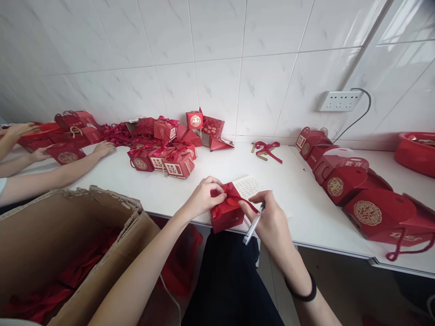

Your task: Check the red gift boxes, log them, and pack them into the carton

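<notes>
The box (228, 221) is at the front edge of the table (288, 181), deep red, small, flat-sided, with faint pale marks low on the side facing the person. A glossy, brighter red ribbon (234, 200) is looped over its top. The left hand (206, 195) pinches the ribbon, thumb against forefinger; the right hand (268, 217) grips its tail and also a pen (250, 232), white with a dark end, slanting over the table's edge.
</notes>
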The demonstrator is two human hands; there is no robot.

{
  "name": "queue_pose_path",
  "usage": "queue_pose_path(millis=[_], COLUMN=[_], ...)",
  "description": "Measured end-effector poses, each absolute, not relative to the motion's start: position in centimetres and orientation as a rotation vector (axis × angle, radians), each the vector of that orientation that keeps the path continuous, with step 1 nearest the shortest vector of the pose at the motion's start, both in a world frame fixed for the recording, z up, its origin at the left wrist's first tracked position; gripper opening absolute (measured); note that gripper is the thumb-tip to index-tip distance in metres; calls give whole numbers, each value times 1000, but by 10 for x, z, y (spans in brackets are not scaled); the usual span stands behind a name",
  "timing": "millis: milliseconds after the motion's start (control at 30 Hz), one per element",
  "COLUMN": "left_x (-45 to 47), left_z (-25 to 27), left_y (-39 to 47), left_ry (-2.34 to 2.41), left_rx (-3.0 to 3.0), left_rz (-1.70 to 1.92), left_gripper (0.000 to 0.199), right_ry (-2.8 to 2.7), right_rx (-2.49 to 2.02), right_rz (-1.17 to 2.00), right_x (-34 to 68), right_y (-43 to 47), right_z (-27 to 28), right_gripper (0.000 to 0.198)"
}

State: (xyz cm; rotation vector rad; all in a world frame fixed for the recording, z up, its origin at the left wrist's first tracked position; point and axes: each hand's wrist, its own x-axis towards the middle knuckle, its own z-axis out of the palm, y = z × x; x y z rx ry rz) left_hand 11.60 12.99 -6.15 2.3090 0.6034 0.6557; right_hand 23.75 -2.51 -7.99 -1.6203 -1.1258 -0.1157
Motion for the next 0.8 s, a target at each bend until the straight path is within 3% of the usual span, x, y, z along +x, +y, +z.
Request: queue_pose_path(millis=[333,400,533,800], left_x=[117,117,117,116], left_z=[-57,-57,-57,-60], left_y=[127,127,128,126], left_ry=[582,570,532,564], left_rx=[2356,2369,2403,2390], left_rz=[612,598,610,632], left_gripper=[13,14,12,11], right_ry=[-1192,-1217,-1071,-1392], right_rx=[-1544,-1610,-1749,-1721], right_rz=[577,515,51,501], right_x=[256,266,276,272], right_y=[-38,-39,-14,38], right_z=[-75,-63,-38,-29], right_gripper=[42,43,37,22])
